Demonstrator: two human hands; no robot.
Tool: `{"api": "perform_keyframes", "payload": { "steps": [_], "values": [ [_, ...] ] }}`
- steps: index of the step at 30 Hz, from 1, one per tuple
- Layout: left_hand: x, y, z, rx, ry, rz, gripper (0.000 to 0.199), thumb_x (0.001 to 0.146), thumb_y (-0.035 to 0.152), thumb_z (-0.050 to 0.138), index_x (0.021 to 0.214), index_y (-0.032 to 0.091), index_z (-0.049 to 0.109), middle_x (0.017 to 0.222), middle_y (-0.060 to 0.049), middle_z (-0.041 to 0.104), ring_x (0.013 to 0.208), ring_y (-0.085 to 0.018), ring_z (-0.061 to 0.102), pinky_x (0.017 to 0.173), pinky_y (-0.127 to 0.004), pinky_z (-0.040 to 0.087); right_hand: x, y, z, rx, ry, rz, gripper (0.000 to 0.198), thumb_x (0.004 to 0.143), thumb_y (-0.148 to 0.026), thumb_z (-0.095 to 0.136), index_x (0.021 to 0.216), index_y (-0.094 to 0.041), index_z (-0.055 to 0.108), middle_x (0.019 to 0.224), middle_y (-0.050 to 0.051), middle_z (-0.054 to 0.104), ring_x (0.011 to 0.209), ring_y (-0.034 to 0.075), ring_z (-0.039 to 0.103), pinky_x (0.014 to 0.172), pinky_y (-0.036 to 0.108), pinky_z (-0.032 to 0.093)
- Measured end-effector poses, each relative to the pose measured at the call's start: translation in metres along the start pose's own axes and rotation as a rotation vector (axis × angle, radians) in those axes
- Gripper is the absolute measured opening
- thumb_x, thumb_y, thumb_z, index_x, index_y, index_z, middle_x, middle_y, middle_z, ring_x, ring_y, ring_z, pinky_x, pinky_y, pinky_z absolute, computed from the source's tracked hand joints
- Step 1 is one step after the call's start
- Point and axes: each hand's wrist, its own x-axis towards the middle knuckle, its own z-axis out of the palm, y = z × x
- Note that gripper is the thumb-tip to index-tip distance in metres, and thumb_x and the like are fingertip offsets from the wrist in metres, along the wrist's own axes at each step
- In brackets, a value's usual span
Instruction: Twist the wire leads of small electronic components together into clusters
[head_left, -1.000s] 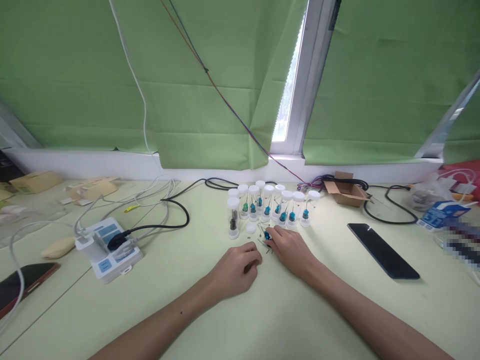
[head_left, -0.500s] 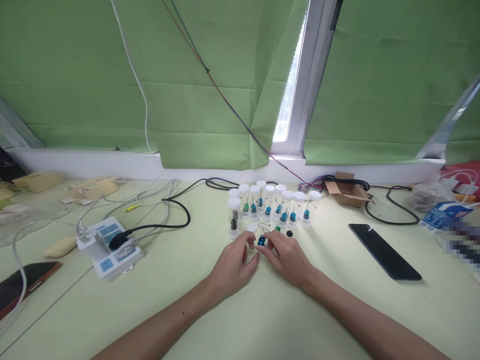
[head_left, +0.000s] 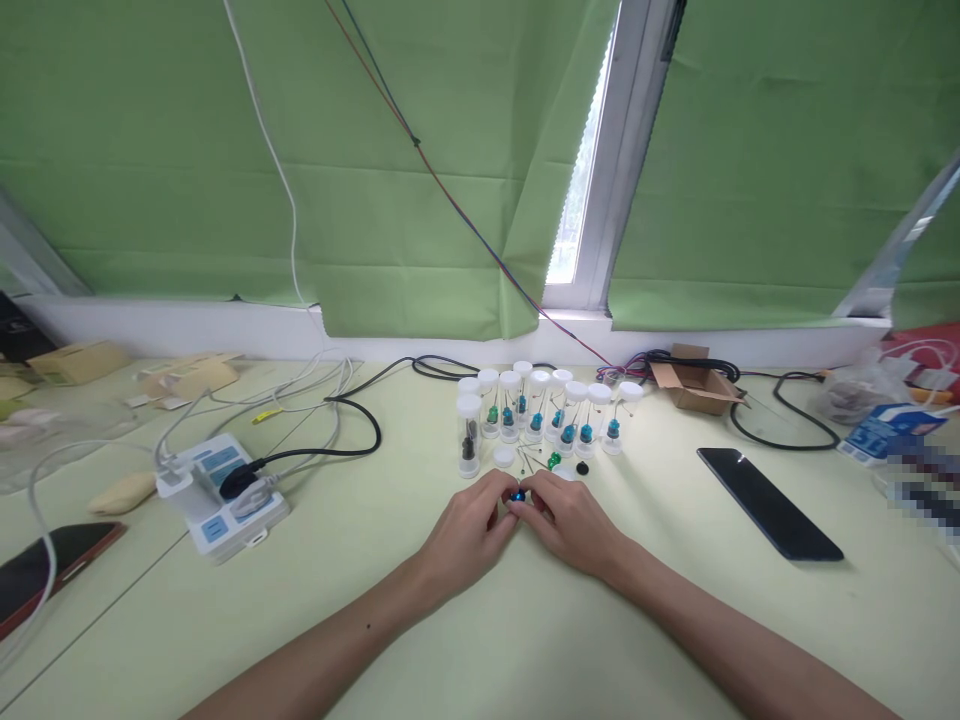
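Note:
My left hand (head_left: 474, 522) and my right hand (head_left: 564, 515) meet at the middle of the table, fingertips pinched around a small shiny blue piece (head_left: 517, 495). Its exact kind is too small to make out, and the fingers hide most of it. Just beyond the fingers lie thin metal rods (head_left: 529, 460), a green piece (head_left: 554, 460), a black piece (head_left: 582, 468) and a white cap (head_left: 504, 457). Behind these stand several clear tubes with white lids (head_left: 586, 425), most holding a blue part on a thin stem. The nearest left tube (head_left: 469, 440) holds black parts.
A power strip (head_left: 225, 500) with plugs and cables sits at left, beside a phone (head_left: 60, 560). Another dark phone (head_left: 769, 503) lies at right. An open cardboard box (head_left: 694, 385) and black cables (head_left: 787, 440) are at the back right.
Both hands have drawn slightly nearer to me with the blue piece, and the left fingertips have closed onto it. More of the green piece and the rods now shows.

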Motion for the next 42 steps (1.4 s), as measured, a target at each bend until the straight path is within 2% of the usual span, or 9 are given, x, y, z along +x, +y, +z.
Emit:
{"api": "perform_keyframes", "payload": {
  "steps": [3, 10, 13, 19, 31, 33, 37, 42],
  "values": [
    [0.0, -0.002, 0.0, 0.023, 0.023, -0.011, 0.007, 0.09, 0.019, 0.046, 0.094, 0.021, 0.052, 0.08, 0.002, 0.055, 0.063, -0.012, 0.047, 0.059, -0.024, 0.038, 0.001, 0.002, -0.002, 0.007, 0.027, -0.003, 0.019, 0.099, -0.031, 0.046, 0.101, -0.018, 0.06, 0.083, 0.004, 0.064, 0.071, 0.016, 0.059, 0.065, 0.027, 0.044],
    [0.004, -0.004, -0.001, 0.046, 0.055, -0.121, 0.005, 0.089, 0.026, 0.051, 0.089, 0.022, 0.053, 0.072, 0.003, 0.053, 0.06, -0.013, 0.044, 0.057, -0.025, 0.035, 0.005, 0.015, -0.005, 0.069, 0.234, 0.048, 0.017, 0.098, -0.019, 0.044, 0.11, -0.02, 0.056, 0.099, 0.008, 0.063, 0.082, 0.02, 0.062, 0.071, 0.031, 0.049],
    [0.006, -0.003, -0.001, 0.035, 0.049, -0.143, 0.006, 0.089, 0.026, 0.051, 0.09, 0.022, 0.055, 0.069, 0.004, 0.053, 0.061, -0.013, 0.044, 0.057, -0.026, 0.035, 0.005, 0.02, -0.004, 0.076, 0.277, 0.05, 0.021, 0.097, -0.015, 0.041, 0.111, -0.021, 0.055, 0.102, 0.009, 0.062, 0.089, 0.022, 0.061, 0.074, 0.033, 0.05],
    [0.009, -0.003, -0.001, 0.034, 0.019, -0.169, 0.006, 0.089, 0.025, 0.051, 0.088, 0.022, 0.055, 0.071, 0.003, 0.057, 0.063, -0.014, 0.048, 0.058, -0.026, 0.036, 0.007, 0.025, -0.002, 0.075, 0.286, 0.055, 0.023, 0.095, -0.011, 0.04, 0.111, -0.021, 0.054, 0.101, 0.009, 0.062, 0.089, 0.022, 0.062, 0.078, 0.035, 0.051],
    [0.009, -0.008, 0.002, 0.061, -0.015, -0.155, 0.008, 0.088, 0.023, 0.05, 0.092, 0.023, 0.057, 0.076, 0.002, 0.059, 0.068, -0.016, 0.053, 0.06, -0.026, 0.037, 0.006, 0.023, 0.0, 0.092, 0.278, 0.068, 0.018, 0.094, -0.01, 0.041, 0.102, -0.021, 0.054, 0.096, 0.007, 0.063, 0.086, 0.021, 0.061, 0.074, 0.032, 0.049],
    [0.009, -0.008, 0.001, 0.038, -0.013, -0.175, 0.011, 0.088, 0.024, 0.051, 0.098, 0.023, 0.057, 0.078, 0.002, 0.059, 0.065, -0.015, 0.052, 0.06, -0.026, 0.038, 0.006, 0.023, -0.001, 0.091, 0.284, 0.067, 0.017, 0.093, -0.01, 0.042, 0.101, -0.02, 0.053, 0.095, 0.007, 0.063, 0.085, 0.02, 0.061, 0.073, 0.031, 0.048],
    [0.007, -0.007, 0.001, -0.009, 0.052, -0.222, 0.031, 0.083, 0.028, 0.058, 0.113, 0.025, 0.052, 0.092, 0.001, 0.058, 0.059, -0.012, 0.048, 0.06, -0.027, 0.042, 0.006, 0.023, -0.002, 0.082, 0.285, 0.073, 0.017, 0.093, -0.01, 0.042, 0.098, -0.021, 0.053, 0.094, 0.006, 0.063, 0.082, 0.02, 0.06, 0.071, 0.03, 0.047],
    [0.005, -0.004, 0.001, -0.002, 0.101, -0.208, 0.037, 0.081, 0.028, 0.06, 0.116, 0.026, 0.049, 0.105, 0.0, 0.056, 0.057, -0.01, 0.046, 0.062, -0.028, 0.044, 0.005, 0.024, -0.003, 0.074, 0.275, 0.072, 0.017, 0.092, -0.009, 0.042, 0.096, -0.021, 0.053, 0.093, 0.006, 0.063, 0.081, 0.02, 0.06, 0.07, 0.029, 0.046]
  ]
}}
